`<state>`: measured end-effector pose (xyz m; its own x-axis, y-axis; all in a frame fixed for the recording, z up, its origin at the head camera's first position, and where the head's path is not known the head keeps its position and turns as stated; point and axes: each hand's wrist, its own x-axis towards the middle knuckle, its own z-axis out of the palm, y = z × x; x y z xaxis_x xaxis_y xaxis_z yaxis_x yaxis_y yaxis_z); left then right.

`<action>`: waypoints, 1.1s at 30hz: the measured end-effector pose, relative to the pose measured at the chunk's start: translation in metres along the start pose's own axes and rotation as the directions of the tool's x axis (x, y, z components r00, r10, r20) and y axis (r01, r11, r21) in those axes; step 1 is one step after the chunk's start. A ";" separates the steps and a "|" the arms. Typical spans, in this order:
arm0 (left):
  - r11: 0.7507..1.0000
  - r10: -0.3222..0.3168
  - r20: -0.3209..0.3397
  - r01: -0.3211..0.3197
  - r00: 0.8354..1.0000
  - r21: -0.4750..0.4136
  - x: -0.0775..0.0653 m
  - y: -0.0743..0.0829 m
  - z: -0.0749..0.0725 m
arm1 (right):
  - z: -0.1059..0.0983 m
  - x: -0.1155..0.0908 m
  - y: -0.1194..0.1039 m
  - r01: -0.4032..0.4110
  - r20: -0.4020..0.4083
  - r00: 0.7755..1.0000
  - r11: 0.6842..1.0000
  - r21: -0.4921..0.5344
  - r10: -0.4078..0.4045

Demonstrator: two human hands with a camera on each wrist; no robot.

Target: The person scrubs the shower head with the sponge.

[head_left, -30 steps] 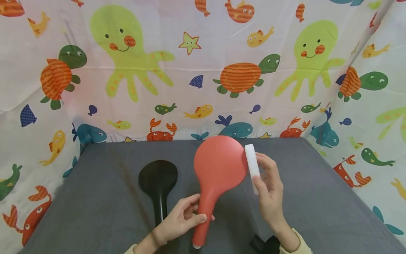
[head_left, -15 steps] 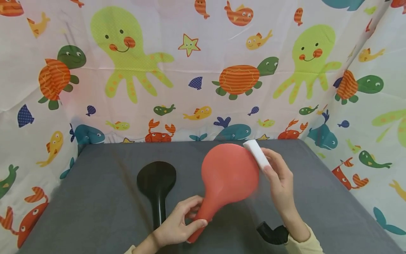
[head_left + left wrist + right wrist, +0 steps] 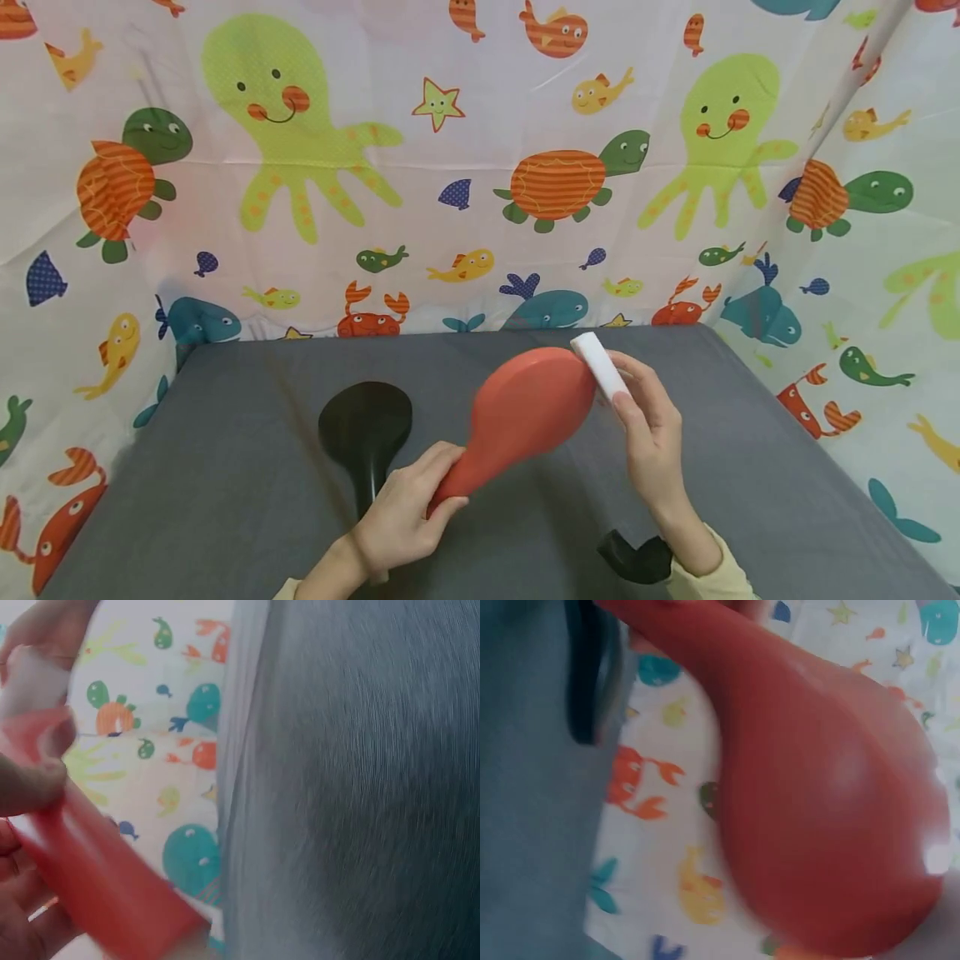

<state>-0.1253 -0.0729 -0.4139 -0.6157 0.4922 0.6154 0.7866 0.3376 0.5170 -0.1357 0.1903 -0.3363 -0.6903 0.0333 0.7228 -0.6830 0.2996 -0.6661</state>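
My left hand [image 3: 408,512] grips the handle of a red paddle [image 3: 532,404], which has a round, thick head and is tilted up to the right above the table. My right hand [image 3: 652,433] pinches a white sponge block [image 3: 600,367] against the right edge of the paddle's head. In the left wrist view, fingers and thumb wrap the red handle [image 3: 112,877]. The paddle's broad head [image 3: 832,802] fills much of the right wrist view, blurred. Behind my left hand lies a black paddle [image 3: 365,425] of similar shape, its handle partly hidden by that hand.
A grey cloth [image 3: 247,483] covers the table. A small black curved piece [image 3: 637,558] lies beside my right wrist. A white curtain [image 3: 480,125] printed with sea animals hangs behind the table and along its sides.
My left hand has turned the red paddle, so its head leans further right and shows more edge-on. The right hand has slid the sponge up along the rim, then slightly left with it.
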 end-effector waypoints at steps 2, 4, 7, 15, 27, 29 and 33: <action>0.990 0.027 0.003 -0.027 1.000 0.139 0.000 0.000 0.000 | 0.001 0.005 -0.005 0.115 0.027 0.993 0.993 -0.034 -0.114; 0.965 0.060 0.002 -0.059 0.998 0.257 0.000 0.001 0.002 | 0.004 0.008 -0.010 0.228 0.074 0.972 0.970 -0.089 -0.221; 0.930 0.091 -0.008 -0.082 0.996 0.359 0.001 0.003 0.003 | 0.008 0.007 -0.015 0.334 0.130 0.940 0.925 -0.182 -0.314; 0.889 0.099 -0.054 -0.064 0.994 0.454 0.001 0.005 0.004 | -0.001 0.005 0.012 0.063 0.030 0.998 0.935 -0.349 -0.056; 0.825 0.175 -0.084 -0.100 0.981 0.557 0.003 0.009 0.004 | 0.003 -0.002 0.000 0.186 -0.028 0.978 0.928 -0.321 -0.206; 0.815 0.199 -0.089 -0.115 0.976 0.568 0.004 0.009 0.003 | 0.011 -0.002 -0.009 0.322 -0.012 0.938 0.882 -0.344 -0.346; 0.792 0.240 -0.105 -0.132 0.965 0.596 0.005 0.009 0.004 | 0.030 -0.006 -0.023 0.557 0.072 0.804 0.706 -0.437 -0.590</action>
<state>-0.1206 -0.0643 -0.4085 -0.4101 0.4719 0.7805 0.7325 0.6802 -0.0265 -0.1225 0.1547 -0.3307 -0.1692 -0.2187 0.9610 -0.7626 0.6468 0.0129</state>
